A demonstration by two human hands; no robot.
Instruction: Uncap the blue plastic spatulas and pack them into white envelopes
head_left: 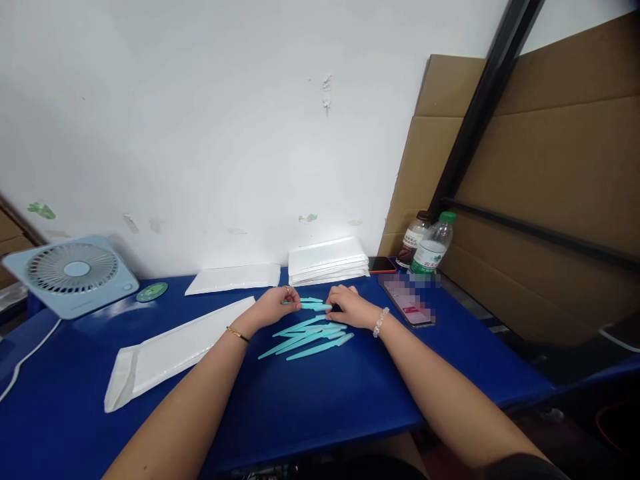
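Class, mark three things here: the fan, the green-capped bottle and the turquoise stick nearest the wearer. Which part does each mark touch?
Fan [77,269]: head view, on its central hub.
Green-capped bottle [429,255]: head view, on its label.
Turquoise stick [319,349]: head view, mid-length.

The turquoise blades [320,347] before me look like smooth plastic; my table [340,400] is smooth with a soft sheen; the white mailers [327,257] are glossy; the fan [77,269] looks matt plastic; the cardboard [575,167] is dull; my left bracelet [237,333] seems polished metal.

Packing workspace, white mailers [327,260], cardboard panels [575,167]
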